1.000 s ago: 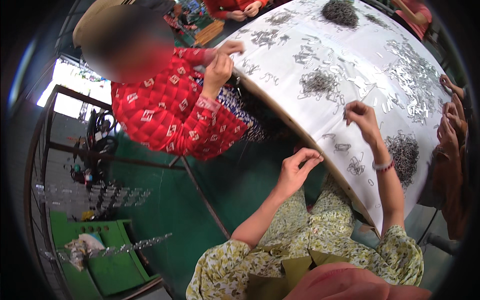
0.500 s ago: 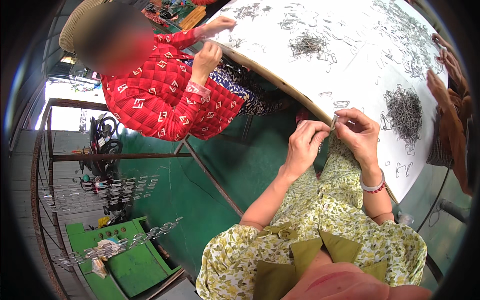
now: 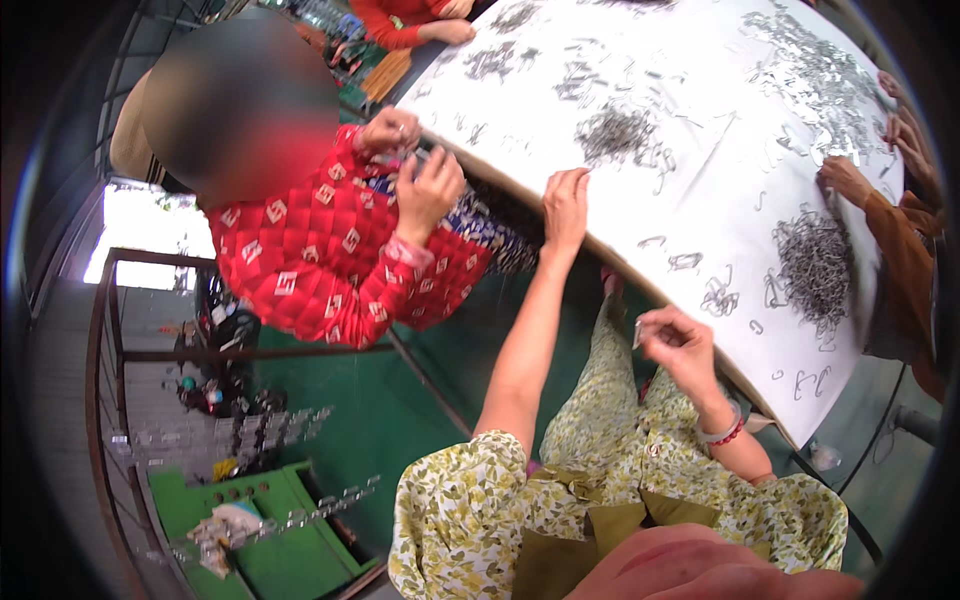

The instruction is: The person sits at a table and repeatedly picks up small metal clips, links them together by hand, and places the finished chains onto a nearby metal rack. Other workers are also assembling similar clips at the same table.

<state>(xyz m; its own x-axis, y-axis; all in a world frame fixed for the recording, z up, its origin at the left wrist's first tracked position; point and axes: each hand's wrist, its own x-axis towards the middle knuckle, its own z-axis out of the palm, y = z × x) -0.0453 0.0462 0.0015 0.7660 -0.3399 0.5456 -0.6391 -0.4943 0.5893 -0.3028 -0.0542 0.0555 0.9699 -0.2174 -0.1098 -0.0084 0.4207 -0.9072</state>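
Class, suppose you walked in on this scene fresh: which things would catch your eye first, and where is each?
The white table strewn with grey heaps of small metal clips fills the upper right. At its near edge the left hand rests, while the right hand pinches a small metal piece below it. A neighbour's red patterned sleeve glows on the left.

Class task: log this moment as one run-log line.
left hand: on white table edge, near wire-clip pile | right hand: pinching small metal piece

Bare sheet point(image 3: 700, 190) between clip heaps point(image 3: 815, 260)
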